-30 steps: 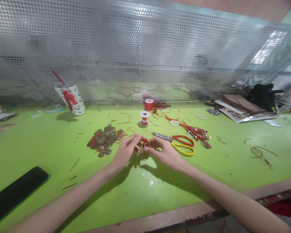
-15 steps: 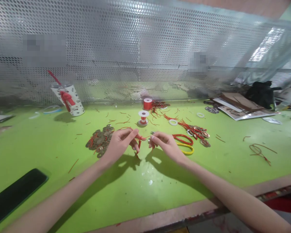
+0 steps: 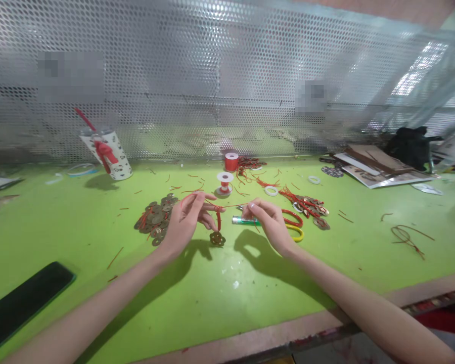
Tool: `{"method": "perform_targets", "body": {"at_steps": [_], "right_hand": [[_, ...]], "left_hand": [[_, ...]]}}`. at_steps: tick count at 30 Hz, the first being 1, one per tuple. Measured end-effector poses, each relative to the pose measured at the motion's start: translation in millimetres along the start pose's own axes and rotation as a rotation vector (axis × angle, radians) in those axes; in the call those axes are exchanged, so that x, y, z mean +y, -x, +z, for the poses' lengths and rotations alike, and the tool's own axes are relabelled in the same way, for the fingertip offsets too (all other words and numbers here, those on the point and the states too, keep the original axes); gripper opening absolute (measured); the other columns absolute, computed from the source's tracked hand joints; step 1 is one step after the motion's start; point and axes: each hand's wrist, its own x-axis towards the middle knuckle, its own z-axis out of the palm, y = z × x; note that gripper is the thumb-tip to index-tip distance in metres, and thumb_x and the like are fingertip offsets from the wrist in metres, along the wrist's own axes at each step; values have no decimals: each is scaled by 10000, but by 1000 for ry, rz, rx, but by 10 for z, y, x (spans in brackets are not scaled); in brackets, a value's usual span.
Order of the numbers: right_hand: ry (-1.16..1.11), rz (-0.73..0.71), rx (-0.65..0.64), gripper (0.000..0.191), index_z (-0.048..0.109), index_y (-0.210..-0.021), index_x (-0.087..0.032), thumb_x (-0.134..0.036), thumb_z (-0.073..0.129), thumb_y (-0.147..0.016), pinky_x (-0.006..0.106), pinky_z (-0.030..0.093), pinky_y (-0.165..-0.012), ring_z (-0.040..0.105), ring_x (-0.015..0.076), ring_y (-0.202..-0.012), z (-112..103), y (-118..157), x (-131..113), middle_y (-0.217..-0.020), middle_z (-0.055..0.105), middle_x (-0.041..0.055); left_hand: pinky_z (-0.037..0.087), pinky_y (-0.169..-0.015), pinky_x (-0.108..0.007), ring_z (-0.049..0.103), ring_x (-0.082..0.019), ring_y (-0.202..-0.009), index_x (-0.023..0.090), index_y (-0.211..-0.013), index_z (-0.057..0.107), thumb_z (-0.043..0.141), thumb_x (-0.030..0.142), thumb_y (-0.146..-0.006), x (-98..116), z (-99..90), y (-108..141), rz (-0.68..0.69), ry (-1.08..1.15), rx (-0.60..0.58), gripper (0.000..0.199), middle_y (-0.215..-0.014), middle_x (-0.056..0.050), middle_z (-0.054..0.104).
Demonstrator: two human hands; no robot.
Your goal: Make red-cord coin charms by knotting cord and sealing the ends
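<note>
My left hand (image 3: 191, 217) pinches a red cord, from which a braided length and a coin ornament (image 3: 217, 238) hang over the green table. A thin strand of red cord (image 3: 235, 206) runs taut across to my right hand (image 3: 263, 217), whose thumb and finger are closed on its end. Under and beside my right hand lie a green lighter (image 3: 244, 221) and scissors (image 3: 296, 232) with red and yellow handles. A heap of coins (image 3: 155, 217) lies just left of my left hand.
Behind the hands stand a white spool (image 3: 225, 183) and a red spool (image 3: 231, 162). Corded coins (image 3: 311, 207) lie to the right. A patterned cup (image 3: 111, 156) leans at back left, a black phone-like slab (image 3: 30, 303) is near left, and papers (image 3: 379, 169) lie far right.
My hands have moved apart, drawing the strand longer between them. The coin ornament now hangs in clear view below my left hand, and the green lighter has come into view by my right hand.
</note>
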Motion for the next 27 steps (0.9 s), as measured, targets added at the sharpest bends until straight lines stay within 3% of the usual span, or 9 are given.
{"method": "perform_targets", "body": {"at_steps": [6,13,22,27], "right_hand": [[-74,-13,31,266,678,-747,-257,-456,641,-920,409,516,-825,614,236,-817,-61,-52,92,-830,676,61],[-98,-2,57,252,668,-711,-252,-422,652,-897,412,515,-859,607,238,-828,-59,-80,136,-820,658,62],[-248,19,133,249,658,-603,-236,-379,725,-796,360,504,-772,563,205,-749,-73,-143,75,-723,614,40],[-283,33,144,247,652,-613,-227,-378,740,-788,342,483,-743,524,191,-731,-84,-163,101,-729,604,38]], "left_hand": [[539,-538,-273,713,-176,-558,194,-1035,644,552,574,-964,-32,-13,-13,-15,63,4,398,-862,-89,791],[537,-562,-269,719,-164,-573,191,-1035,588,500,579,-989,-49,-15,-36,-36,142,10,400,-966,-105,805],[579,-580,-264,757,-184,-672,176,-1008,619,525,560,-983,-43,-33,-63,3,227,-8,396,-1040,-114,798],[581,-563,-261,746,-171,-616,186,-1035,617,541,567,-973,-71,-20,-69,-12,239,12,394,-1009,-108,804]]}}
